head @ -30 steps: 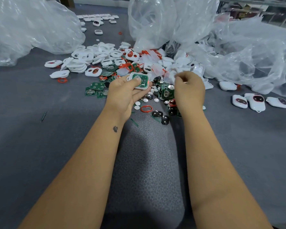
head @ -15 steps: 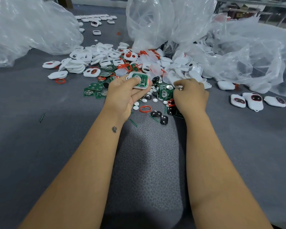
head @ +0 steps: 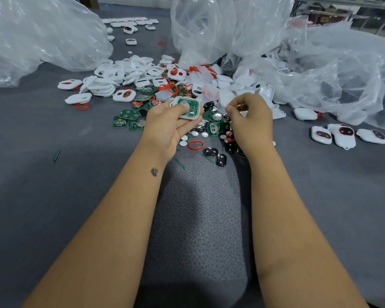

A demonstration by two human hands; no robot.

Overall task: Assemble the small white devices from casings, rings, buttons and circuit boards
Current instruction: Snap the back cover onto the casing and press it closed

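Note:
My left hand (head: pixel 167 125) grips a white casing (head: pixel 188 107) with a green circuit board seated in it, thumb on top. To its right, my right hand (head: pixel 251 123) has curled fingers pinching a small part, too small to identify. Beneath the hands lies a heap of parts: loose green boards (head: pixel 126 121), a red ring (head: pixel 195 144), black buttons (head: pixel 210 151) and small round silver discs (head: pixel 195 133). Empty white casings (head: pixel 111 78) are piled behind.
Three assembled white devices (head: pixel 345 135) lie in a row at the right. Large clear plastic bags stand at the back left (head: pixel 42 36) and back right (head: pixel 331 70). More casings (head: pixel 129 30) sit far back. The mat is grey foam (head: pixel 198 218).
My right hand dipped down to the parts heap, then rose again and moved toward the casing with a small part pinched. My left hand kept its hold on the casing.

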